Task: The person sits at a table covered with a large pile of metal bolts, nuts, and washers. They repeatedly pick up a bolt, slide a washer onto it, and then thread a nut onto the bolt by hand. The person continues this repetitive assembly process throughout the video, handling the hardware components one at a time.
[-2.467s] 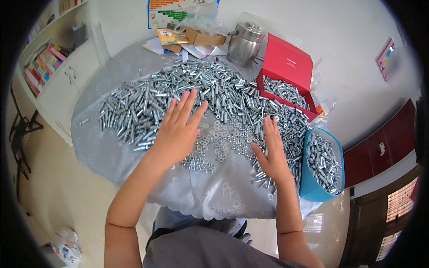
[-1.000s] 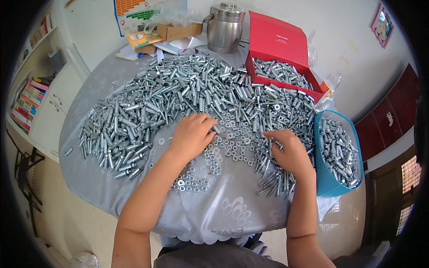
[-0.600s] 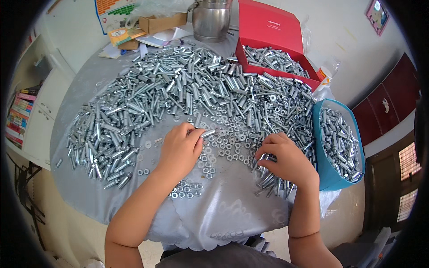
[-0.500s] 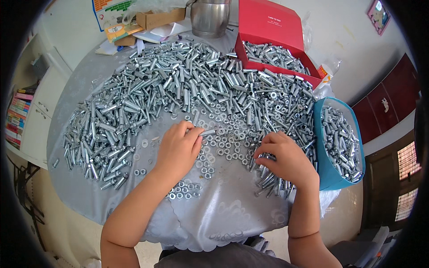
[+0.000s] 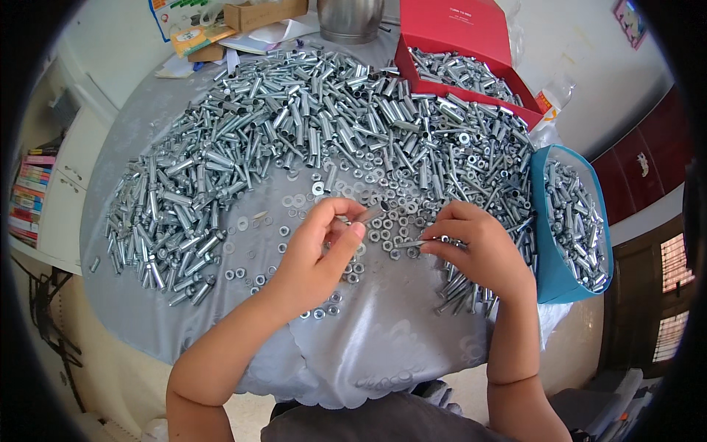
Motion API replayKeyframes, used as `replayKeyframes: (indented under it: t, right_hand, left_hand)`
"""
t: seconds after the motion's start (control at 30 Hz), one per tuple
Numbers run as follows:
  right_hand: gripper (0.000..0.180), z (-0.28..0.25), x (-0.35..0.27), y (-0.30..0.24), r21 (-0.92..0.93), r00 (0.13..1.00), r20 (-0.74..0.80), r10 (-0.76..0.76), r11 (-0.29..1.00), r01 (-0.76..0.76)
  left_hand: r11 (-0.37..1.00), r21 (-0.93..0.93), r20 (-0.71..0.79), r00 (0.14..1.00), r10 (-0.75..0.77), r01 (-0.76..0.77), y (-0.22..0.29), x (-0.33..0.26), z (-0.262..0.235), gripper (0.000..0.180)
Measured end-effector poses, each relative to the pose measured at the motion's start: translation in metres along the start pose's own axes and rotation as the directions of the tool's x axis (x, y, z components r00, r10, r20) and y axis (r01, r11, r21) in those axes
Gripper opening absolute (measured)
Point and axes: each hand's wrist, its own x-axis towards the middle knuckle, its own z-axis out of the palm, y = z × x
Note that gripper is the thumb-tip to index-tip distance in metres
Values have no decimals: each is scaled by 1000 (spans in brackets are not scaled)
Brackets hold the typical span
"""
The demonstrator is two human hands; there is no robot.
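Between the thumb and fingers of my left hand (image 5: 320, 247) is a short metal sleeve (image 5: 372, 214), its end pointing right. My right hand (image 5: 482, 247) pinches a thin bolt (image 5: 411, 244), which points left toward the sleeve; the two parts are apart. Loose hex nuts (image 5: 394, 254) and flat washers (image 5: 294, 200) lie on the cloth between and beyond my hands. Several long bolts (image 5: 460, 291) lie beneath my right hand, partly hidden by it. A few nuts (image 5: 319, 313) show just below my left wrist.
A broad heap of metal sleeves (image 5: 294, 110) and bolts curves across the grey tablecloth (image 5: 375, 331). At the back right stands an open red box (image 5: 471, 99) of metal parts, and a blue bin (image 5: 545, 243) of assembled-looking pieces is at the right. A metal pot (image 5: 350, 18) stands behind.
My left hand has shifted right with the sleeve. My right hand has lifted from the bolts and now holds one. The view has shifted slightly, and more nuts show left of my left hand.
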Motion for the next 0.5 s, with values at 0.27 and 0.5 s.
replayKeyframes:
  t: [0.27, 0.5]
  right_hand:
    - [15, 36, 3, -22, 410, 997, 30, 69, 909, -75]
    - [19, 45, 0, -24, 747, 937, 181, 297, 578, -328]
  left_hand:
    - [790, -581, 106, 981, -166, 196, -5, 5, -5, 16]
    - [848, -506, 99, 987, -126, 159, -6, 3, -4, 17]
